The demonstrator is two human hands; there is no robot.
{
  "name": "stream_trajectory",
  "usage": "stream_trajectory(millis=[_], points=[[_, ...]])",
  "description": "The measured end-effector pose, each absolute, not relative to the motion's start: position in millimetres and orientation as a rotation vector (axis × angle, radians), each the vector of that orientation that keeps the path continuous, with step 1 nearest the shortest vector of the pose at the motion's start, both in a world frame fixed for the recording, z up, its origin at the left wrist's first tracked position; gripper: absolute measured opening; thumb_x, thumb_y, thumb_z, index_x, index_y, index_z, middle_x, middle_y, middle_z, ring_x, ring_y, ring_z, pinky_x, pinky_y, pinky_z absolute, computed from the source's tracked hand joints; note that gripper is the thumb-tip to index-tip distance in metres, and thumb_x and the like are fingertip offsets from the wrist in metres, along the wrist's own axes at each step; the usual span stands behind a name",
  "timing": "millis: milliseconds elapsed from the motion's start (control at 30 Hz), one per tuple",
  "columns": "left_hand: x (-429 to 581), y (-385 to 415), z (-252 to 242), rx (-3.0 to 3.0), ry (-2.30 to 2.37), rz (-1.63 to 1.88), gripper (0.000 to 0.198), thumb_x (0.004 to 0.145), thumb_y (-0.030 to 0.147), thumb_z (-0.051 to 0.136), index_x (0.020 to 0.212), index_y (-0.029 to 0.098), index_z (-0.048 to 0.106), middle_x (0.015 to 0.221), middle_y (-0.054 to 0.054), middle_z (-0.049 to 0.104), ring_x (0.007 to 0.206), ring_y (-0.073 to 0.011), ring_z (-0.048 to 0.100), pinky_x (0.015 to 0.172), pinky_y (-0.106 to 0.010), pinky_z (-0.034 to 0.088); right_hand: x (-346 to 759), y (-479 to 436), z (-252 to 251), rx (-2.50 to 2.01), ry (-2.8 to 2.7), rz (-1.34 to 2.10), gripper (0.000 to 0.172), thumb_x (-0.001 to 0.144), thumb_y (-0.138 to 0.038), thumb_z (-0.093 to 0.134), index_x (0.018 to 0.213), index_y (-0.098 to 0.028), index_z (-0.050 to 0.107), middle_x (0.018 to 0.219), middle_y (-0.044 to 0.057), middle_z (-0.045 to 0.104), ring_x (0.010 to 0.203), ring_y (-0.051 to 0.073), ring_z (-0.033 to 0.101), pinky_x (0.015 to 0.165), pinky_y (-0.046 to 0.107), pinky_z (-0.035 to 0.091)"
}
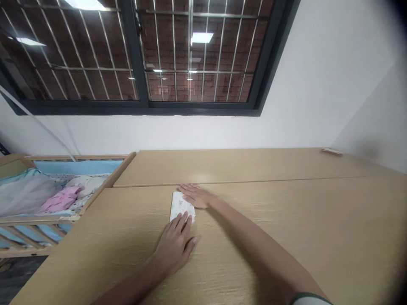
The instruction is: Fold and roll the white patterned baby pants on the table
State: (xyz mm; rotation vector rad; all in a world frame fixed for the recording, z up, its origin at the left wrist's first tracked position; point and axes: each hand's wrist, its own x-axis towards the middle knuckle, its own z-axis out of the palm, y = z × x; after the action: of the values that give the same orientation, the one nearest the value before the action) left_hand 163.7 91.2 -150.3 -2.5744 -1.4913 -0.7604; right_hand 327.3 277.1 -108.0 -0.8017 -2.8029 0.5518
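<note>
A small folded white cloth [179,206] with a faint printed pattern lies flat on the light wooden surface [270,220]. Over its near edge rest the fingers of my left hand [176,243], stretched out with the thumb apart. My right hand [195,195] lies flat across the cloth's far right corner, its fingers pointing left towards the seam in the wood. Both palms face down, and neither hand grips the cloth. Parts of the cloth's near and right edges are hidden under the fingers.
On the left stands a wooden crib [41,220] with blue padding, a pink cloth [62,199] and bedding inside. A small flat object [332,151] lies at the far right of the surface. A barred window [203,108] is set in the white wall behind.
</note>
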Motion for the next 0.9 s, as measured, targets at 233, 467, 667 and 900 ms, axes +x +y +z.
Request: stream_trajectory(millis=[233, 467, 667, 900], points=[[119.9, 127.2, -131.8, -2.214, -1.944, -0.820, 0.034, 0.101, 0.044, 0.037, 0.090, 0.022, 0.061, 0.093, -0.011, 0.067, 0.093, -0.0280, 0.061, 0.087, -0.043, 0.046, 334.9, 258.6, -117.3, -1.043, -2.372, 0.450, 0.060, 0.105, -0.054, 0.029, 0.155, -0.020, 0.034, 0.157, 0.014, 0.039, 0.145, 0.025, 0.034, 0.119, 0.045, 0.025], [114.8, 144.3, -132.2, -2.250, -2.160, -0.679, 0.034, 0.097, 0.047, 0.043, 0.078, 0.021, 0.054, 0.084, -0.010, 0.068, 0.086, -0.0276, 0.063, 0.076, -0.036, 0.041, 328.7, 242.8, -124.4, -1.092, -2.112, 0.706, 0.021, 0.089, -0.034, 0.064, 0.099, -0.016, 0.063, 0.091, 0.005, 0.064, 0.084, 0.018, 0.059, 0.078, 0.030, 0.047], [115.3, 121.3, -109.6, -2.416, -2.177, -0.706, 0.029, 0.094, 0.045, 0.045, 0.077, 0.023, 0.050, 0.072, -0.002, 0.064, 0.067, -0.0196, 0.060, 0.060, -0.029, 0.035, 319.4, 198.8, -106.4, -1.116, -2.108, 0.709, 0.021, 0.075, -0.021, 0.073, 0.091, -0.017, 0.060, 0.097, 0.004, 0.056, 0.085, 0.016, 0.054, 0.075, 0.027, 0.044], [49.1, 1.1, -100.9, -2.497, -2.266, -0.943, 0.048, 0.085, 0.066, 0.050, 0.061, 0.025, 0.043, 0.058, 0.003, 0.049, 0.057, -0.0181, 0.050, 0.055, -0.030, 0.039, 284.1, 78.3, -73.5, -1.067, -2.131, 1.142, 0.032, 0.075, -0.043, 0.073, 0.095, -0.023, 0.058, 0.080, -0.001, 0.059, 0.069, 0.015, 0.053, 0.058, 0.025, 0.038]])
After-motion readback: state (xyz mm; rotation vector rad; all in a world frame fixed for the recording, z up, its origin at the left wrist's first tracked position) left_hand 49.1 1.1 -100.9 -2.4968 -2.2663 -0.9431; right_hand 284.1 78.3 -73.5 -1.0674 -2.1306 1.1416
